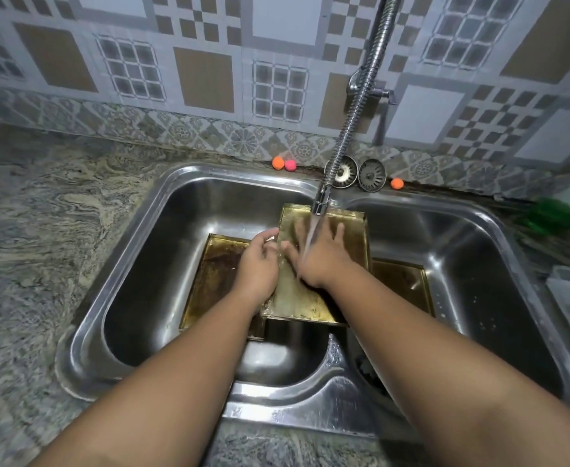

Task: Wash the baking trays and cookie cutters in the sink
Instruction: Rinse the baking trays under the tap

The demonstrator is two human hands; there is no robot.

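Head view. Rinsing of a baking tray under running water. We see two brass-coloured trays in the steel sink (142, 230), which is set into the stone bench (41, 214). The lower tray (216, 264) lies crosswise and appears to reach from the left basin toward the right one. The upper tray (297, 301) rests on top of it, with its far end beneath the tap spout (320, 200). The left hand (260, 261) curls its fingers round the upper tray's left rim and steadies it. The right hand (320, 257) lies flat on the tray floor with fingers spread, and the water stream (312, 237) falls across it. No cookie cutters are visible. To do this step well, we judge that the rim hold should stay firm while the flat palm rubs in overlapping strokes. The tray should also be tilted so the water sheets off the floor, and the browned corners deserve extra passes.
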